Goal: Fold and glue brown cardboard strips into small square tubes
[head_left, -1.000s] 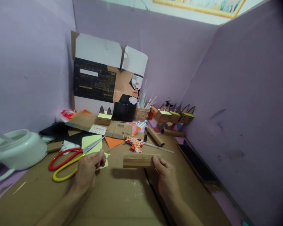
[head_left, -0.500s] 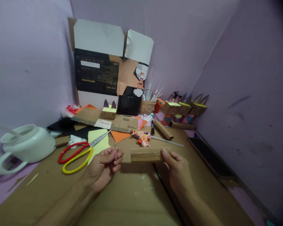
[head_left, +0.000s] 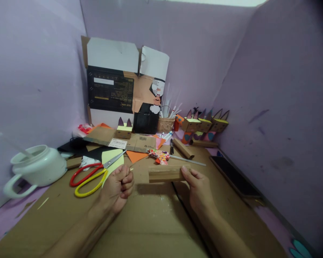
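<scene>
My right hand (head_left: pixel 197 184) pinches the right end of a folded cardboard strip (head_left: pixel 165 174), brown and box-like, held level above the cardboard-covered table (head_left: pixel 150 222). To the left of the strip, apart from it, my left hand (head_left: pixel 121 186) is closed in a fist. A small pale tip shows by its fingers; what it holds, if anything, I cannot make out. Beside that hand lie scissors (head_left: pixel 90 182) with one red and one yellow handle, blades resting on a pale yellow paper sheet (head_left: pixel 113 159).
A white pot (head_left: pixel 40 166) stands at the left. Behind are a small cardboard box with ears (head_left: pixel 124 129), an unfolded carton (head_left: pixel 110 89), a basket of white sticks (head_left: pixel 166 123) and a patterned glue gun (head_left: pixel 160 156). A dark tablet-like slab (head_left: pixel 235 175) lies at the right.
My left hand has drawn left, away from the cardboard strip, and the gap between them is wider. The right hand still holds the strip. The camera view has tilted up slightly.
</scene>
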